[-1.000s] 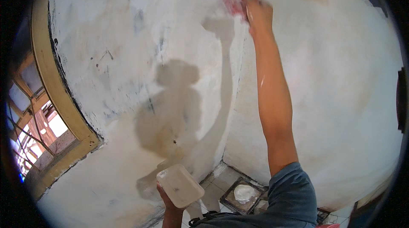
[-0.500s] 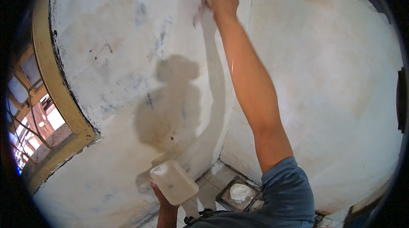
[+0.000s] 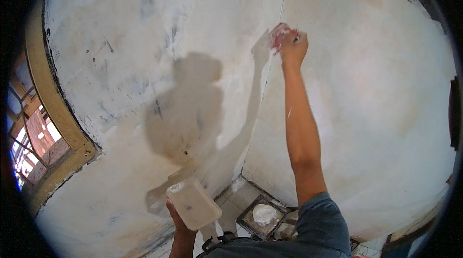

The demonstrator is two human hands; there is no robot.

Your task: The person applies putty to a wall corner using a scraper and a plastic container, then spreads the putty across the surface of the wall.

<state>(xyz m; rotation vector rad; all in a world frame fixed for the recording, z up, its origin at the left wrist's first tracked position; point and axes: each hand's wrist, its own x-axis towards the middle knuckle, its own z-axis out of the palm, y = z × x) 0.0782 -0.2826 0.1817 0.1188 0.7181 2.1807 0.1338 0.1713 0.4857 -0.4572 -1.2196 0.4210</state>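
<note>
My right hand (image 3: pixel 294 46) is closed on a red scraper (image 3: pixel 279 37) smeared with white paste, at the pale wall (image 3: pixel 376 84) beside the corner crack, high in the middle right of the picture. My arm's shadow falls on the patchy wall to its left. Low in the middle, my left hand (image 3: pixel 176 217) grips a pale rectangular plastic container (image 3: pixel 195 202) by its side. Some whitish residue shows along the container's far rim; its middle has a small dark smudge.
A yellowish window frame (image 3: pixel 79 144) with a barred opening is at the left. Below, in the corner on the tiled floor (image 3: pixel 231 207), a dark-rimmed square tray (image 3: pixel 248 225) holds a white lump (image 3: pixel 264 214). A dark object (image 3: pixel 453 113) edges the right wall.
My right hand with the red scraper swept left and up, then came back down and to the right toward the corner. My left hand still holds the container, shifted slightly left in the picture.
</note>
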